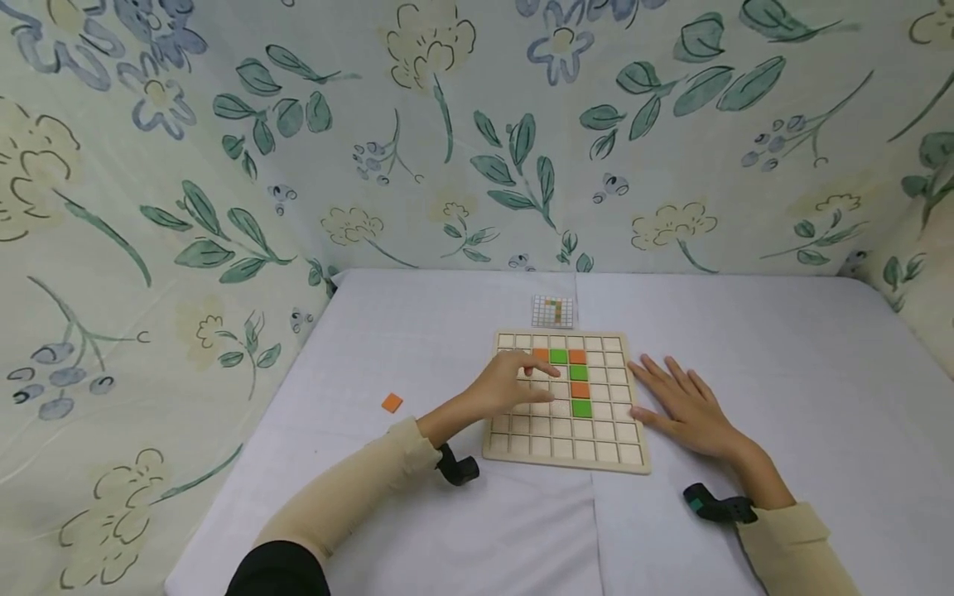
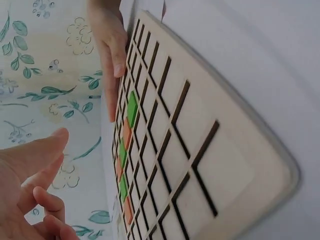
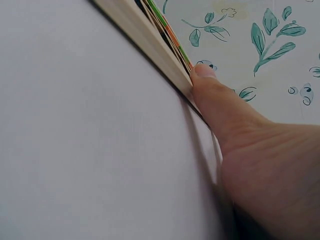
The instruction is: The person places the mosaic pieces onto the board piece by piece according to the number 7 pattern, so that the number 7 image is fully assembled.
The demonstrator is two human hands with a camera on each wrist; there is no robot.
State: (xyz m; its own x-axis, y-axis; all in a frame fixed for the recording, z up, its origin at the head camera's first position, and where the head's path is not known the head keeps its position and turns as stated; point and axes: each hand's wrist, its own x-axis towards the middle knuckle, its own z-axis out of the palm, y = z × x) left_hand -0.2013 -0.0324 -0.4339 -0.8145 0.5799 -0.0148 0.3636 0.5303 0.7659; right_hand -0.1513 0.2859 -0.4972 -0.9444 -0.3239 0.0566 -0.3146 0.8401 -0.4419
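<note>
A wooden grid board (image 1: 522,449) lies on the white table, with several orange and green square tiles set in its cells. The green tile (image 1: 581,409) is lowest in a column, below an orange tile (image 1: 580,390). My left hand (image 1: 505,386) hovers over the left part of the board, thumb and index finger apart and nothing between them. It partly hides the board's left cells. My right hand (image 1: 689,418) lies spread at the board's right edge, and its thumb (image 3: 215,92) touches that edge in the right wrist view.
A loose orange tile (image 1: 392,403) lies on the table (image 1: 358,331) left of the board. Behind the board is a small card (image 1: 553,312) with a printed grid and coloured squares. Floral cloth (image 1: 447,190) hangs at the back and left.
</note>
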